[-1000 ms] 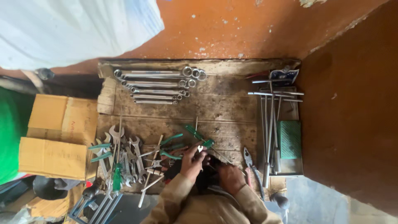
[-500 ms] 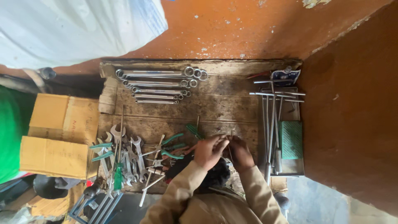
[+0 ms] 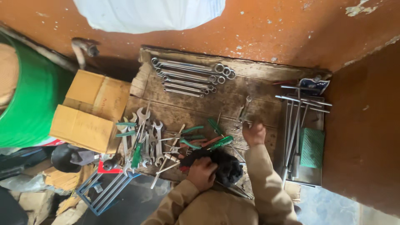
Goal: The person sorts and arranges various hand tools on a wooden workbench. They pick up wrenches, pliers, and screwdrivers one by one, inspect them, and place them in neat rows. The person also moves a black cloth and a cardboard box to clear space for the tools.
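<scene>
My right hand (image 3: 254,133) reaches out over the worn wooden board (image 3: 200,106), fingers closed on the lower end of a small silver spanner (image 3: 243,110) that lies on the wood. Nearer my body, my left hand (image 3: 203,173) presses down on a black cloth bundle (image 3: 229,167), fingers curled over it. Green-handled screwdrivers (image 3: 196,135) lie scattered just left of both hands. Both sleeves are tan.
Ring spanners (image 3: 187,75) lie in a row at the board's far side. Open-ended spanners (image 3: 146,137) are piled at the left, long T-handle wrenches (image 3: 298,121) and a green box (image 3: 311,148) at the right. Cardboard boxes (image 3: 89,110), a green drum (image 3: 29,104) and a blue frame (image 3: 104,191) stand left.
Both hands were together over the black bundle. My right hand has since moved up and away to the small spanner, while my left hand has dropped back onto the bundle.
</scene>
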